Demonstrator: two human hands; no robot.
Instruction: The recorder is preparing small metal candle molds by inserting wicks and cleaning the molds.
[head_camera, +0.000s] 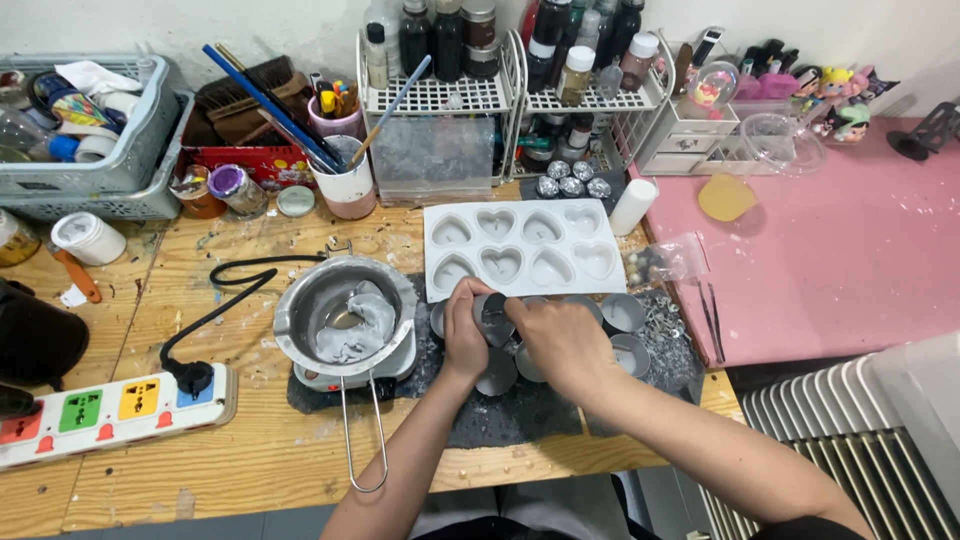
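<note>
My left hand (467, 335) and my right hand (558, 343) meet over a dark grey mat (520, 410) on the wooden table. Together they grip a small heart-shaped metal tin (494, 314), held just below a white silicone mould with heart cavities (520, 248). More metal tins lie around the hands, one at the right (623, 312) and another lower right (632, 353). To the left of my left hand stands a metal melting pot (345, 318) with a long wire handle, holding greyish wax.
A white power strip (110, 412) with a black plug lies at the left. Baskets, a cup of brushes (346, 180), jars and wire racks of bottles (440, 60) line the back. A pink surface (830, 250) with tweezers is at the right, with a radiator below.
</note>
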